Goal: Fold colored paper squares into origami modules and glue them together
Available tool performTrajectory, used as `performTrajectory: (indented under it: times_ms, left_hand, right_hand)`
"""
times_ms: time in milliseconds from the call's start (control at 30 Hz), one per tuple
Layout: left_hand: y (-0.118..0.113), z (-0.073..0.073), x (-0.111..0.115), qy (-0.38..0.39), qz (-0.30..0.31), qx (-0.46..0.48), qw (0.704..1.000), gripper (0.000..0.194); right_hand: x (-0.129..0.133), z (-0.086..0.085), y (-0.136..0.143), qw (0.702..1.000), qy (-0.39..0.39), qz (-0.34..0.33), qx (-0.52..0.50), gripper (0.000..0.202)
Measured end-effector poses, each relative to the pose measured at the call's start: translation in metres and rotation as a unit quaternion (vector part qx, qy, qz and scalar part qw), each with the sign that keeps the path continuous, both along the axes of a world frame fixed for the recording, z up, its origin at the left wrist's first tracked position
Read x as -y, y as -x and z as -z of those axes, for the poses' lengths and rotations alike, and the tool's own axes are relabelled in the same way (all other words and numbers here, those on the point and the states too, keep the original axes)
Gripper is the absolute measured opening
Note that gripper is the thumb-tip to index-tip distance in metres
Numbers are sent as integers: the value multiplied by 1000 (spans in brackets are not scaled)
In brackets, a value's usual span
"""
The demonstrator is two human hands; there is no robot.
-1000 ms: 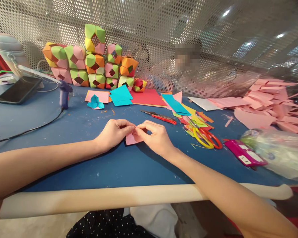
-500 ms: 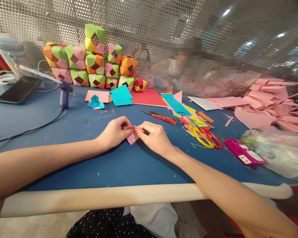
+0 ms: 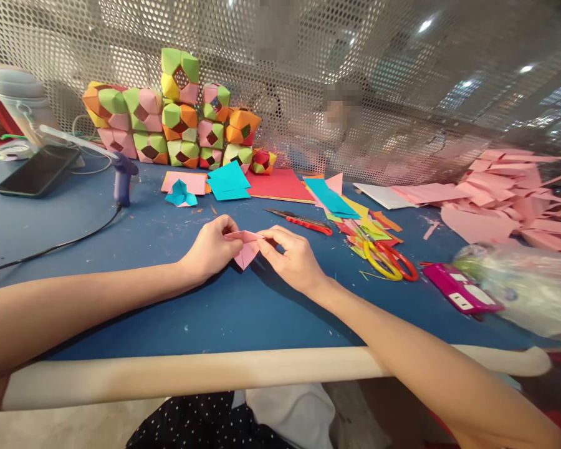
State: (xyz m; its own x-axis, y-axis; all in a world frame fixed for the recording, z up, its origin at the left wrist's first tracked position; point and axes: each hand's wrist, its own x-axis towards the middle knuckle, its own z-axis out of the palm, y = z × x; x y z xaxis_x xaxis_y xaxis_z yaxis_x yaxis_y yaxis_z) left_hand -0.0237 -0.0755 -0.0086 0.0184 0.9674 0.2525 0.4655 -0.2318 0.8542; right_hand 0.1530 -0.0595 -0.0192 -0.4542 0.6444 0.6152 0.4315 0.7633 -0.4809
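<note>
Since the earlier frames, the pink paper (image 3: 247,254) and the left hand (image 3: 209,248) have shifted slightly left; the paper now shows a wider creased face, point down.

Upper left of frame: insulated tumbler (image 3: 15,93), with smartphone (image 3: 37,173) below it; then a corded glue gun (image 3: 122,181). Upper left of centre: stacked multicoloured origami units (image 3: 171,117); below them, a folded blue paper piece (image 3: 181,194).

Centre: left hand pinches the left side of the pink paper between thumb and fingers. Paper is held between the two hands. Right hand (image 3: 293,257) grips its upper right corner with thumb and fingertips.

Right of centre: utility knife (image 3: 308,222), then scissors (image 3: 369,254) by paper scraps (image 3: 378,231). Right edge: magenta pouch (image 3: 449,284), heaped pink paper strips (image 3: 489,193), clear plastic bag (image 3: 537,296).
</note>
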Motion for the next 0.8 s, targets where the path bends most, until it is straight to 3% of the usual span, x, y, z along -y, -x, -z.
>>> performTrajectory:
  times_ms: [133, 400, 500, 700, 800]
  left_hand:
    - [0, 0, -1, 8, -7, 22, 1000, 6]
    - [-2, 1, 0, 28, 70, 32, 997, 23]
    - [-3, 0, 1, 36, 91, 42, 994, 18]
    - [-2, -1, 1, 10, 62, 61, 996, 18]
    - [-2, 0, 0, 6, 58, 54, 997, 25]
  right_hand:
    - [-2, 4, 1, 1000, 22, 3, -14, 11]
    - [1, 0, 1, 1000, -5, 4, -16, 19]
    - [1, 0, 1, 1000, -5, 5, -25, 18]
    - [-1, 1, 3, 999, 40, 22, -26, 11]
    - [-1, 1, 3, 998, 40, 42, -6, 21]
